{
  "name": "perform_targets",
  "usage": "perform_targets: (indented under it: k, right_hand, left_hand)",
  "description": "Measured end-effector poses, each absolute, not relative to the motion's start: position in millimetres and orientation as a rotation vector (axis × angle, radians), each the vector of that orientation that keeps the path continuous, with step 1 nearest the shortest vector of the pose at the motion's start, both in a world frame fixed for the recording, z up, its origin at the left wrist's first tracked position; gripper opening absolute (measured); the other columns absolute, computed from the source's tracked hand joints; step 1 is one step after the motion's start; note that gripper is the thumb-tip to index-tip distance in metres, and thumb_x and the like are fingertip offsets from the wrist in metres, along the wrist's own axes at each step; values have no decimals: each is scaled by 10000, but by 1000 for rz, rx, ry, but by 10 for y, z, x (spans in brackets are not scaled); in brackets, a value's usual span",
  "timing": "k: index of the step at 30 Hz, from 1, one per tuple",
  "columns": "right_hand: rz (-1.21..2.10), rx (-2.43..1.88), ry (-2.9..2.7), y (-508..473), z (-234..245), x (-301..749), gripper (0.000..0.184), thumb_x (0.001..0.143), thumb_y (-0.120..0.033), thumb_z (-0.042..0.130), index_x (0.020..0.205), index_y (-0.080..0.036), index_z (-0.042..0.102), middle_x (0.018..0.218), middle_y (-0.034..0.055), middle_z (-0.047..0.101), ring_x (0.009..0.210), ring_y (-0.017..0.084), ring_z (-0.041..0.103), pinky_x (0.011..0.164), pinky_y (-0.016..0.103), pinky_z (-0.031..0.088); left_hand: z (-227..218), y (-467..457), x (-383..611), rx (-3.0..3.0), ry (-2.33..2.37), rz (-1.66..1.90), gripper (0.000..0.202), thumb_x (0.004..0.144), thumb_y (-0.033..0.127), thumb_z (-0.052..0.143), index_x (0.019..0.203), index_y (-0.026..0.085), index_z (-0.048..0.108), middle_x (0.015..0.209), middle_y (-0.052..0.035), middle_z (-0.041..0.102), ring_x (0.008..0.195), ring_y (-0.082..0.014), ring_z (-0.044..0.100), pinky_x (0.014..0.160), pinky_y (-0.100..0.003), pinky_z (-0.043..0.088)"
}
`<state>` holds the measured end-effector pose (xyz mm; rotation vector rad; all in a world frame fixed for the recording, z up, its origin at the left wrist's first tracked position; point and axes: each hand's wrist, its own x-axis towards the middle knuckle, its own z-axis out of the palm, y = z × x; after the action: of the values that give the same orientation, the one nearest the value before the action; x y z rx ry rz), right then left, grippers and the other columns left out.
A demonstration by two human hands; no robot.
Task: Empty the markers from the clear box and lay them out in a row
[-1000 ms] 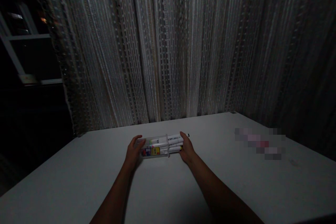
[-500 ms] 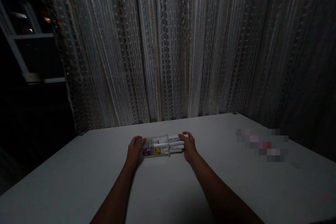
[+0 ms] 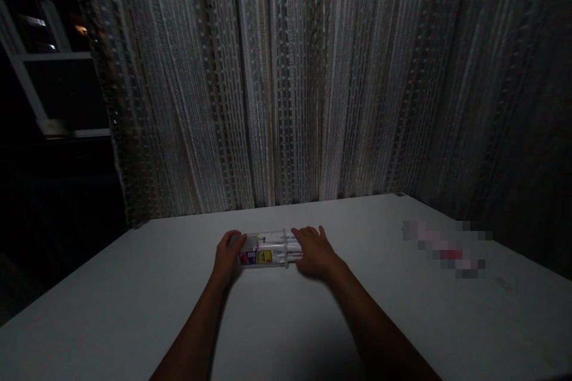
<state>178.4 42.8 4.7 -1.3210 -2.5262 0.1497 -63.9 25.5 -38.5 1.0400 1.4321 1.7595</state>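
Note:
A clear plastic container (image 3: 263, 248) with a colourful label lies on its side on the white table, its open rim facing right. Inside it are white markers (image 3: 292, 246), whose ends stick out past the rim. My left hand (image 3: 227, 256) is closed around the container's left end, with the thumb along its near top edge. Over the protruding marker ends, my right hand (image 3: 316, 251) rests with its fingers curved around the bundle; its back hides the tips.
The white table (image 3: 268, 321) spreads out on all sides. On the right part lies a pixelated pinkish item (image 3: 442, 247) that I cannot make out. A patterned curtain (image 3: 286, 83) hangs behind the table's far edge, and a dark window (image 3: 58, 89) is at the left.
My right hand has moved left towards the container's rim, and the markers have slid farther in. The left hand and the container have shifted very slightly left.

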Motion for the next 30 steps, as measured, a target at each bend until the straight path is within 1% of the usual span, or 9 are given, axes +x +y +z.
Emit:
perform_targets:
  k: [3, 4, 6, 8, 10, 17, 20, 27, 30]
  right_hand:
    - [20, -1405, -2557, 402, 57, 1740, 660, 634, -191, 565, 1279, -141, 431, 1263, 162, 500, 1192, 296, 396, 1064, 523, 75]
    - [-2, -1423, -2571, 388, 64, 1724, 621, 631, -180, 559, 1242, -132, 455, 1220, 165, 530, 1159, 293, 429, 1061, 513, 106]
    - [-9, -1437, -2613, 356, 84, 1700, 581, 617, -165, 556, 1192, -121, 483, 1148, 167, 570, 1087, 289, 494, 1018, 471, 241]
    - [17, -1426, -2643, 331, 106, 1690, 589, 603, -173, 569, 1184, -119, 487, 1115, 170, 586, 1019, 295, 542, 899, 417, 380]
    - [58, -1417, -2656, 326, 124, 1689, 624, 582, -207, 604, 1189, -119, 489, 1097, 177, 597, 970, 311, 571, 797, 391, 438]
    - [160, -1393, -2729, 417, 218, 1667, 751, 482, -307, 715, 1183, -125, 515, 1054, 185, 628, 935, 338, 598, 755, 399, 463]
    - [173, -1399, -2773, 442, 272, 1646, 736, 438, -353, 753, 1120, -153, 560, 1029, 163, 646, 911, 328, 612, 731, 379, 473]
    - [79, -1334, -2816, 427, 295, 1680, 681, 458, -292, 725, 1098, -117, 572, 981, 195, 656, 861, 343, 628, 686, 387, 485]
    - [71, -1384, -2811, 420, 295, 1761, 664, 451, -291, 725, 1078, -134, 575, 987, 177, 656, 865, 332, 628, 695, 377, 483]
  left_hand:
    - [-345, 237, -617, 1059, 1395, 1737, 518, 494, 547, 707, 798, 165, 533, 646, 33, 531, 555, -72, 490, 491, -163, 399]
    - [-331, 229, -609, 1070, 1381, 1729, 507, 491, 538, 710, 783, 164, 532, 636, 35, 525, 546, -69, 483, 486, -161, 392]
    - [-306, 212, -594, 1091, 1358, 1721, 476, 495, 511, 710, 767, 162, 535, 625, 39, 511, 541, -63, 472, 483, -154, 378]
    - [-289, 197, -584, 1105, 1344, 1722, 443, 508, 484, 704, 763, 161, 537, 632, 41, 503, 546, -57, 466, 486, -147, 369]
    - [-282, 189, -581, 1112, 1335, 1720, 418, 521, 469, 696, 760, 166, 534, 638, 45, 496, 548, -52, 456, 485, -145, 363]
    - [-293, 219, -601, 1123, 1327, 1736, 417, 512, 481, 698, 729, 168, 528, 634, 46, 499, 566, -55, 448, 516, -149, 357]
    - [-305, 230, -611, 1120, 1330, 1744, 450, 494, 507, 706, 732, 166, 534, 634, 41, 509, 570, -62, 450, 527, -154, 359]
    - [-311, 235, -608, 1131, 1363, 1749, 460, 498, 535, 696, 726, 161, 555, 643, 32, 517, 581, -67, 453, 526, -155, 356]
    - [-292, 207, -602, 1145, 1376, 1743, 445, 512, 526, 695, 721, 157, 563, 649, 27, 521, 592, -71, 457, 530, -155, 363]
